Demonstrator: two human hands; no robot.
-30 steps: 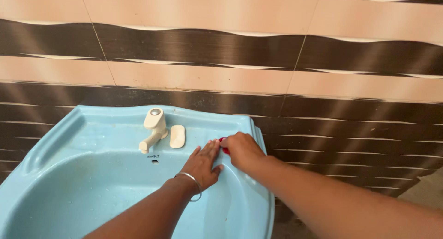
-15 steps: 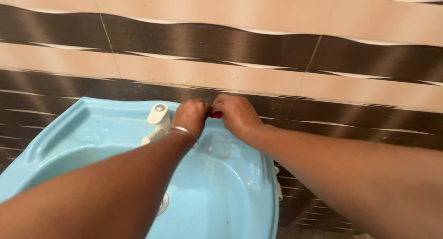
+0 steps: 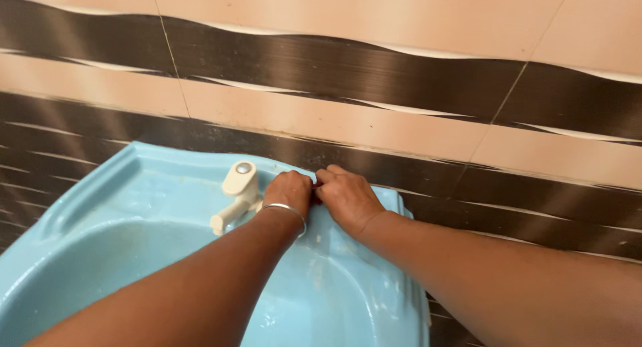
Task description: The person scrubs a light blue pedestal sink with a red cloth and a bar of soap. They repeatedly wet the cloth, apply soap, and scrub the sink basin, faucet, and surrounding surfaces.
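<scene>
My left hand (image 3: 289, 190) and my right hand (image 3: 344, 196) are pressed together, knuckles up, over the back ledge of a light blue wash basin (image 3: 93, 186), just right of the cream tap (image 3: 239, 192). Both have curled fingers, and their fingertips meet on a small red object (image 3: 314, 184). Only a thin dark sliver of it shows between them. A thin metal bangle (image 3: 289, 208) circles my left wrist. The left hand hides the ledge beside the tap.
A wall of wavy brown and peach tiles (image 3: 374, 66) rises straight behind the basin. The bowl of the basin (image 3: 321, 300) lies under my forearms, with its right rim near the frame's lower right.
Both hands rose from the basin's right ledge with the red object between them and came down again at the back ledge by the tap. The cream soap bar is now covered.
</scene>
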